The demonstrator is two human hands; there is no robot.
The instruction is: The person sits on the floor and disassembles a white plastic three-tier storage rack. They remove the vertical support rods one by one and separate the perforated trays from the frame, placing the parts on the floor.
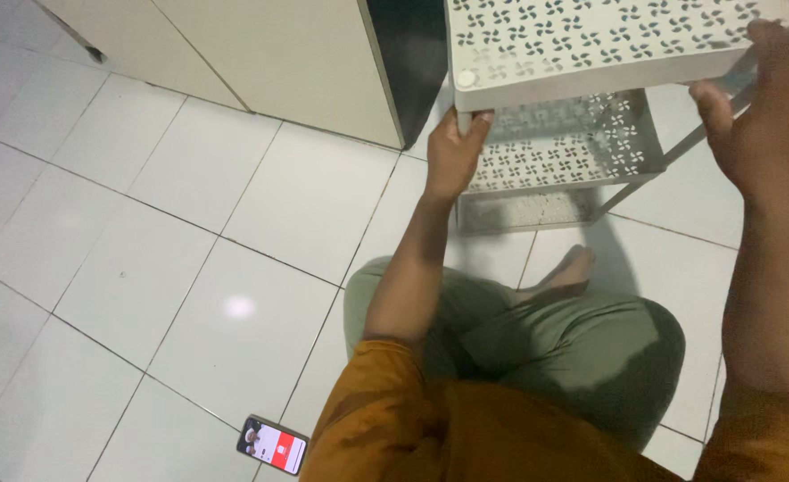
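Observation:
A white metal rack [590, 54] with perforated pinwheel-pattern shelves stands on the tiled floor in front of me. My left hand [452, 156] is closed around its near left corner post, just under the top shelf. My right hand [764, 112] grips the right edge of the top shelf, fingers curled over the rim. Two lower shelves [573, 147] show beneath the top one.
I sit cross-legged in green trousers, a bare foot [565, 270] near the rack's base. A phone [273, 444] with a lit screen lies on the floor at my left. A cream cabinet [278, 62] stands behind, with a dark gap beside it.

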